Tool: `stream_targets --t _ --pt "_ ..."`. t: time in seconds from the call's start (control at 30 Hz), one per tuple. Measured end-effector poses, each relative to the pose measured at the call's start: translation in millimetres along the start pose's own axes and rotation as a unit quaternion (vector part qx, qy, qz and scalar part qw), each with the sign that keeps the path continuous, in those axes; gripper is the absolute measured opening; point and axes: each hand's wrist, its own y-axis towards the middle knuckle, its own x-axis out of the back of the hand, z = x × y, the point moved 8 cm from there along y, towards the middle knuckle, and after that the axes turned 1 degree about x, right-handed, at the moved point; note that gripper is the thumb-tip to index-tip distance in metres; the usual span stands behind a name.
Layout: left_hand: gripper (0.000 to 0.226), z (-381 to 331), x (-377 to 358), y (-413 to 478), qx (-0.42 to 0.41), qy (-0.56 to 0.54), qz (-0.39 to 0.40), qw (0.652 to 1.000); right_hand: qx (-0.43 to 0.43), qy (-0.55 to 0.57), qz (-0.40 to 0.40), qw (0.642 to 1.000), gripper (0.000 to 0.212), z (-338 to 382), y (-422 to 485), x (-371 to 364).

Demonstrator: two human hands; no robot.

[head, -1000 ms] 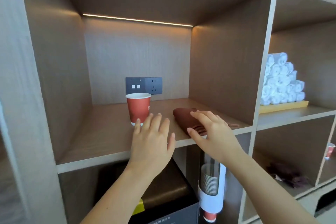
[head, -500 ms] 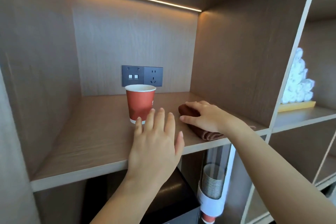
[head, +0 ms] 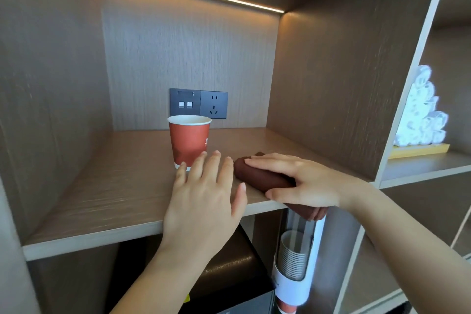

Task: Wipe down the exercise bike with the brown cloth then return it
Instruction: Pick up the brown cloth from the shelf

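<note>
Below the shelf: a white tube-shaped cup dispenser (head: 295, 257) holding stacked cups hangs under the front edge, its foot cut off by the frame; the dark box-shaped appliance (head: 229, 270) beside it is partly hidden by the left forearm
Front edge: the pale wooden shelf (head: 114, 199) has bare board left of the hands; the cloth's near end overhangs the edge
Left hand: the left hand (head: 204, 191) is flat, fingers straight and spread, holding nothing; whether it touches the board cannot be told
Right hand: the right hand (head: 300, 181) grips the rolled brown cloth (head: 257, 176), fingers over its top, thumb curled along its near side
Cup: a red paper cup (head: 190, 140) stands upright just beyond the left fingertips, apart from the cloth
Back wall: a dark grey socket panel (head: 198, 104) sits behind the cup
Next bay: stacked white rolled towels (head: 420, 115), partly hidden by the divider
</note>
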Motion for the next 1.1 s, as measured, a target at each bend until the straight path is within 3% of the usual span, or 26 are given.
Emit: stream_targets --t 0.1,0.27,0.7,0.93,1.1 --pt "0.054 0 1 0 0.003 0.0 0.002 1.0 0.017 0.014 0.016 1.0 0.058 1 -4 1" --pt "0.054 -1 2 -1 0.007 -0.006 0.0 1.0 -0.031 -0.054 0.007 0.998 0.061 -5 10 -6" --pt "0.039 -4 8 -16 -0.018 -0.064 -0.059 0.996 0.049 -0.101 -0.237 0.965 0.042 24 -19 4" --pt "0.04 -18 5 -28 -0.083 -0.092 -0.064 0.99 0.005 -0.134 -0.322 0.937 0.041 31 -44 2" --pt "0.036 -45 3 -43 -0.137 -0.169 -0.088 0.972 -0.048 -0.164 -0.379 0.909 0.042 31 -89 -1"
